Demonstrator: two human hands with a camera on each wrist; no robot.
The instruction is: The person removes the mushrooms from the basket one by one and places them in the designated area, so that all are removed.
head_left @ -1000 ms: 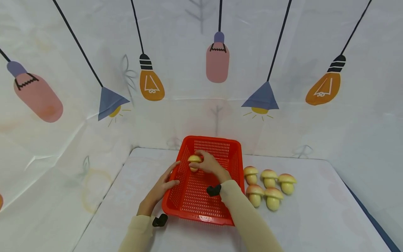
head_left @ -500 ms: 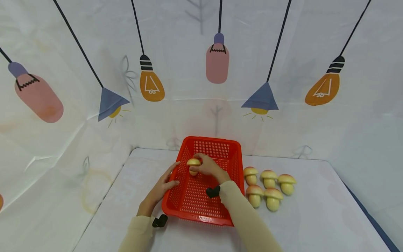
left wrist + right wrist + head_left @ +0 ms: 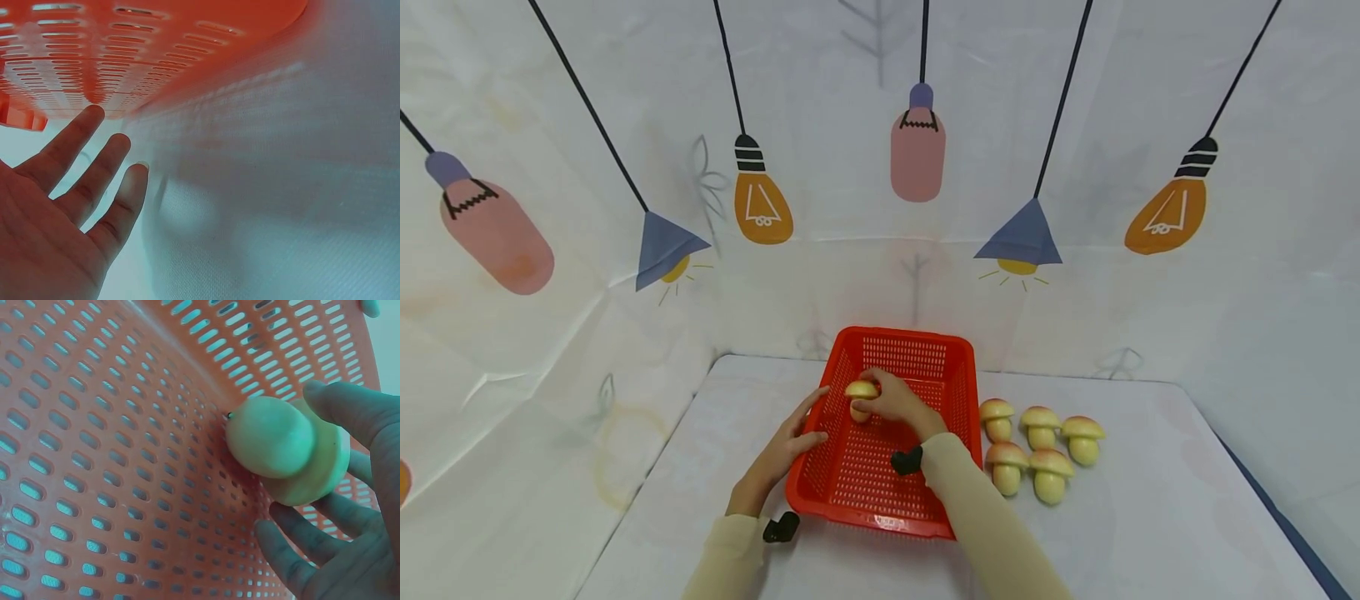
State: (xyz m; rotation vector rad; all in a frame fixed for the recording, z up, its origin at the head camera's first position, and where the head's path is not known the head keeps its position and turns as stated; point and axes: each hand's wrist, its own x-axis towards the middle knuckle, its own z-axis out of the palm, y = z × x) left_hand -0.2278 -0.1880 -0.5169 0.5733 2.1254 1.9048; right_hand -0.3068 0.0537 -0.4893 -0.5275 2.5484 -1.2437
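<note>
A red perforated plastic basket [image 3: 880,523] sits on the white table. Inside it, near the left wall, my right hand [image 3: 897,400] holds a toy mushroom [image 3: 861,390] with a pale yellow cap. In the right wrist view the thumb lies on one side of the mushroom [image 3: 272,437] and the fingers curl at its cap, the rounded stem end pointing at the basket floor. My left hand [image 3: 781,448] rests at the basket's left rim, fingers spread and thumb at the edge. Three of its straight fingers [image 3: 120,212] show beside the slotted wall in the left wrist view.
Several more toy mushrooms [image 3: 1049,475] with yellow-orange caps lie in two rows on the table, just right of the basket. A white sheet [image 3: 850,275] printed with hanging lamps stands behind the table and along its left side.
My right hand has shifted the mushroom very slightly to the left inside the basket. The left hand, the basket and the other mushrooms keep their places.
</note>
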